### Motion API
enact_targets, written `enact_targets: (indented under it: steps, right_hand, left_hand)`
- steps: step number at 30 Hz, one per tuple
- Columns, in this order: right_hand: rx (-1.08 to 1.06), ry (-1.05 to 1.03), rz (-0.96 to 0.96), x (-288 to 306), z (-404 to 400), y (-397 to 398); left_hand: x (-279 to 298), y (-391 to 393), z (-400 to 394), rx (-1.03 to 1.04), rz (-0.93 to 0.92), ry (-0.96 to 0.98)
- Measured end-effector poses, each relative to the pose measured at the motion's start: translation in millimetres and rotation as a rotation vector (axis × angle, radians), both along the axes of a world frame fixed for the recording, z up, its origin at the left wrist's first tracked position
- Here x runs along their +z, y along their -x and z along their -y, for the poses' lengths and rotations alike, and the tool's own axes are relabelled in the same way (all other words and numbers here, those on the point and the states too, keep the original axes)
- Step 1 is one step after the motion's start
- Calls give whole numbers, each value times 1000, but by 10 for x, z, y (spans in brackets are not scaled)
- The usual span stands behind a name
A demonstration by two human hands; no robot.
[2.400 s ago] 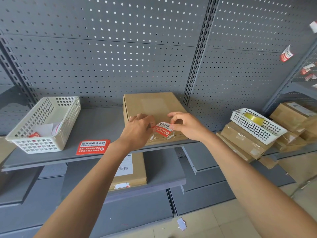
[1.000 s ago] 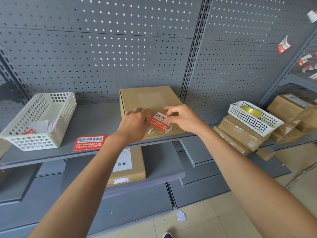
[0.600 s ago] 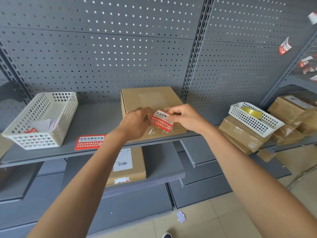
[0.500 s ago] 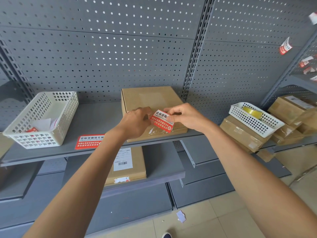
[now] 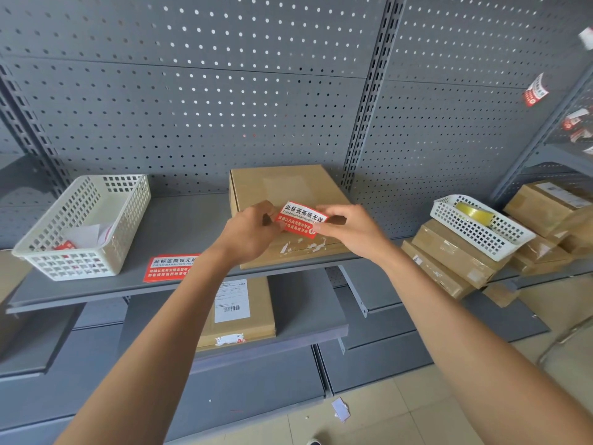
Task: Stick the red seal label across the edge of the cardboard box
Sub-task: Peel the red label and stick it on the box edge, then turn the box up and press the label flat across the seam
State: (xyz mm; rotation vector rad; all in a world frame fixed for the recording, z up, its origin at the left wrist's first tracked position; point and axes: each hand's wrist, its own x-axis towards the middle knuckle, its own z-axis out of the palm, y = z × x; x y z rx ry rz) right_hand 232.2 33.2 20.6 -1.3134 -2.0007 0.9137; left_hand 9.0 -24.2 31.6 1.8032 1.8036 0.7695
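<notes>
A flat brown cardboard box [image 5: 288, 191] lies on the grey shelf [image 5: 179, 226], its front edge marked with white sticker remnants. Just above the box's near part, both hands hold a red seal label [image 5: 301, 220] with white lettering, tilted slightly and facing me. My left hand [image 5: 253, 232] pinches the label's left end and my right hand [image 5: 346, 228] pinches its right end. The label looks lifted off the box surface.
A white basket [image 5: 83, 226] with paper scraps stands at the shelf's left, with spare red labels [image 5: 170, 266] lying beside it. At right, a white basket with a tape roll [image 5: 475, 213] rests on stacked boxes [image 5: 449, 252]. Another box [image 5: 240, 313] lies on the lower shelf.
The label has been raised from the box's front edge and turned up toward me, held between both hands. The box has not moved.
</notes>
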Motion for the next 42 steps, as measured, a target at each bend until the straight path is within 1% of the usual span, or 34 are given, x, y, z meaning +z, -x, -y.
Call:
enact_targets:
  steps: [3, 7, 11, 16, 19, 21, 25, 29, 32, 35, 36, 42]
  right_hand:
    - [-24, 5, -47, 24, 56, 5]
    - [-61, 15, -168, 13, 64, -31]
    - [-61, 27, -291, 62, 174, -53]
    - [-105, 16, -416, 28, 377, -80]
    - [-121, 11, -461, -48, 477, -92]
    - [-125, 17, -479, -96, 528, -106]
    - [-149, -5, -472, -146, 633, -165]
    - [-172, -40, -520, -276, 699, -235]
    - [-195, -83, -479, -373, 743, -263]
    - [-227, -122, -420, -447, 755, -237]
    - [-237, -123, -408, -461, 743, -225]
    - [-267, -109, -374, -523, 613, -174]
  left_hand:
    - [-48, 18, 23, 47, 104, -48]
    - [-112, -6, 76, 61, 219, -111]
    - [-75, -104, 193, 72, 345, -216]
    - [-130, -258, 403, 137, 347, -365]
    - [-202, -340, 484, 154, 357, -394]
    - [-256, -371, 523, 163, 348, -419]
    - [-322, -420, 568, 169, 236, -495]
    - [-422, -475, 630, 212, 238, -556]
    - [-563, -548, 661, 320, 272, -507]
    - [-617, -676, 698, 416, 361, -416]
    - [-614, -714, 710, 428, 397, -399]
    - [-606, -762, 718, 472, 464, -408]
